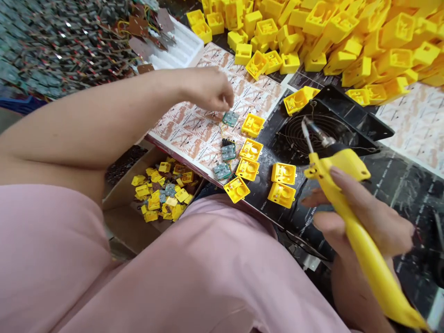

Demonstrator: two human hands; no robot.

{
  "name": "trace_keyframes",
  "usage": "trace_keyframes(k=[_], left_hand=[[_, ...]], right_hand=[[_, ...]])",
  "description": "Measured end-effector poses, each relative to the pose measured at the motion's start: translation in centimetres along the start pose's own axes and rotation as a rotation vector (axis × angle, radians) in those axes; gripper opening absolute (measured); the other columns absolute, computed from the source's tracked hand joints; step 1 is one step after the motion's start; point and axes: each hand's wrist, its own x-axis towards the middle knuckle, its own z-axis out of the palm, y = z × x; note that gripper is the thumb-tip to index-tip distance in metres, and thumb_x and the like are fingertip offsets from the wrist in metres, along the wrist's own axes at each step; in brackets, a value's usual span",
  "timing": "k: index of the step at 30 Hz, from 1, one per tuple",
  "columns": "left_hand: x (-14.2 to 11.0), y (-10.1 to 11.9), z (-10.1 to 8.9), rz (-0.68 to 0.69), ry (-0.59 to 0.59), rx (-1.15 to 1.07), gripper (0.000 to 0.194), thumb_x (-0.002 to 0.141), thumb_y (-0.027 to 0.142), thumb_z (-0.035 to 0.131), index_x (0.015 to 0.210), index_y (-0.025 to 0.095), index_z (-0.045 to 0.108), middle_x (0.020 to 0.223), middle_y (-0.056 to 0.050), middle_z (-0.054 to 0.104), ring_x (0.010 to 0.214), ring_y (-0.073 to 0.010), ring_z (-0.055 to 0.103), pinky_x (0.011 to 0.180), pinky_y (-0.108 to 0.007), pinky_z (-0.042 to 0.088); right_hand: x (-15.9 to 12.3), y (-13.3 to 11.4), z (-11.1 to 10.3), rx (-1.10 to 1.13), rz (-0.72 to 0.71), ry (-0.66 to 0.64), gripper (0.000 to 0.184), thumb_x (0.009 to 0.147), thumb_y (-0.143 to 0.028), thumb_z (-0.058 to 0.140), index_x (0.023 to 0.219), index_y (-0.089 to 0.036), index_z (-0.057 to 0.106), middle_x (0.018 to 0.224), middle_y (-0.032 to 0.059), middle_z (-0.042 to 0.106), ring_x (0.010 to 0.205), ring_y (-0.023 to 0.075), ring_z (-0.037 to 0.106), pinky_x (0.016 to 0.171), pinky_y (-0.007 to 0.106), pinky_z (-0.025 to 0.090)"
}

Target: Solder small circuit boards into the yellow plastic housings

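Observation:
My left hand (211, 90) reaches over the patterned sheet, fingers curled down and pinched at the upper edge of a small green circuit board (230, 119). Below it lie two more boards, one (228, 152) beside a dark part and another (222, 171) near the edge. Just right of them runs a column of open yellow plastic housings (252, 125). In my right hand (367, 208) is a yellow soldering gun (360, 236), its metal tip pointing up and away above a black fan. Two more housings (283, 173) sit left of that hand.
Yellow housings (322, 23) are heaped at the back right. Many circuit boards with wires (76, 41) pile up at the far left, by a white foam tray (183, 44). A black fan (312, 132) lies on the table. Below the edge, a cardboard box (121, 208) holds yellow pieces.

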Motion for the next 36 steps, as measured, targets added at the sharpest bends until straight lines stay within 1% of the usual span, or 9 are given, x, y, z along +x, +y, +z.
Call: trace_keyframes(k=[2, 5, 10, 14, 16, 21, 28, 32, 36], left_hand=[[-0.4, -1.4, 1.5, 0.006, -0.109, -0.011, 0.036, 0.096, 0.032, 0.059, 0.121, 0.019, 0.081, 0.103, -0.004, 0.081, 0.098, -0.0216, 0.074, 0.099, -0.034, 0.054], [-1.3, -2.6, 3.9, 0.04, -0.126, -0.062, 0.04, 0.093, 0.037, 0.059, 0.124, 0.02, 0.077, 0.098, -0.003, 0.078, 0.095, -0.0211, 0.074, 0.093, -0.03, 0.053], [-4.3, -2.2, 6.3, -0.05, 0.071, -0.183, 0.031, 0.087, 0.038, 0.059, 0.104, 0.019, 0.077, 0.098, -0.003, 0.075, 0.102, -0.0219, 0.074, 0.096, -0.03, 0.051], [-6.7, -1.1, 7.6, -0.098, 0.305, -0.373, 0.034, 0.091, 0.034, 0.055, 0.112, 0.017, 0.076, 0.102, -0.002, 0.078, 0.099, -0.0187, 0.074, 0.095, -0.029, 0.052], [-7.3, -0.9, 8.4, -0.068, 0.36, -0.416, 0.04, 0.094, 0.032, 0.053, 0.124, 0.018, 0.074, 0.106, -0.004, 0.08, 0.103, -0.019, 0.075, 0.098, -0.03, 0.053], [-7.4, -1.0, 9.8, -0.004, 0.333, -0.512, 0.057, 0.094, 0.027, 0.055, 0.15, 0.021, 0.062, 0.117, -0.005, 0.081, 0.109, -0.0187, 0.075, 0.1, -0.03, 0.054], [-6.7, -0.5, 9.4, -0.053, 0.332, -0.491, 0.038, 0.093, 0.033, 0.056, 0.12, 0.022, 0.08, 0.105, -0.005, 0.082, 0.102, -0.0211, 0.076, 0.099, -0.035, 0.055], [-6.6, -0.2, 9.3, -0.038, 0.371, -0.505, 0.038, 0.094, 0.03, 0.057, 0.124, 0.024, 0.079, 0.099, -0.002, 0.082, 0.102, -0.0189, 0.076, 0.111, -0.038, 0.05], [-6.8, -0.1, 9.0, -0.044, 0.37, -0.705, 0.045, 0.091, 0.029, 0.057, 0.131, 0.019, 0.077, 0.106, -0.003, 0.083, 0.101, -0.016, 0.075, 0.101, -0.029, 0.055]], right_hand=[[2.4, -0.9, 0.9, -0.076, -0.157, -0.154, 0.026, 0.106, -0.036, 0.064, 0.13, -0.029, 0.072, 0.073, -0.0038, 0.076, 0.057, 0.0129, 0.072, 0.065, 0.021, 0.058], [5.8, -0.9, 3.8, 0.011, -0.224, -0.149, 0.016, 0.107, -0.029, 0.062, 0.106, -0.021, 0.076, 0.076, -0.0011, 0.075, 0.062, 0.0134, 0.073, 0.059, 0.021, 0.052], [10.5, 2.6, 10.1, 0.003, -0.146, -0.305, 0.03, 0.106, -0.049, 0.058, 0.119, -0.024, 0.07, 0.105, 0.0079, 0.077, 0.097, 0.0265, 0.075, 0.081, 0.035, 0.056], [12.5, 4.8, 12.5, 0.009, -0.073, -0.338, 0.039, 0.1, -0.062, 0.063, 0.119, -0.028, 0.066, 0.091, 0.002, 0.073, 0.077, 0.0211, 0.071, 0.071, 0.032, 0.053], [12.4, 4.8, 12.3, 0.02, -0.048, -0.367, 0.04, 0.097, -0.064, 0.067, 0.118, -0.029, 0.066, 0.081, -0.0011, 0.07, 0.067, 0.0179, 0.067, 0.064, 0.029, 0.05], [10.8, 3.4, 10.6, 0.081, -0.094, -0.418, 0.033, 0.101, -0.052, 0.066, 0.123, -0.028, 0.067, 0.076, -0.0032, 0.07, 0.061, 0.0144, 0.065, 0.057, 0.025, 0.048], [9.1, 1.7, 9.5, 0.035, -0.197, -0.159, 0.015, 0.102, -0.033, 0.068, 0.115, -0.024, 0.072, 0.101, 0.0037, 0.081, 0.086, 0.0214, 0.079, 0.076, 0.032, 0.061], [8.0, 0.3, 7.4, 0.017, -0.269, -0.067, 0.006, 0.098, -0.022, 0.074, 0.103, -0.027, 0.074, 0.084, -0.0014, 0.08, 0.069, 0.0146, 0.076, 0.066, 0.024, 0.058], [6.8, -0.7, 4.9, -0.01, -0.341, -0.03, 0.013, 0.092, -0.021, 0.082, 0.099, -0.027, 0.073, 0.076, -0.0035, 0.078, 0.061, 0.0118, 0.073, 0.061, 0.02, 0.056]])
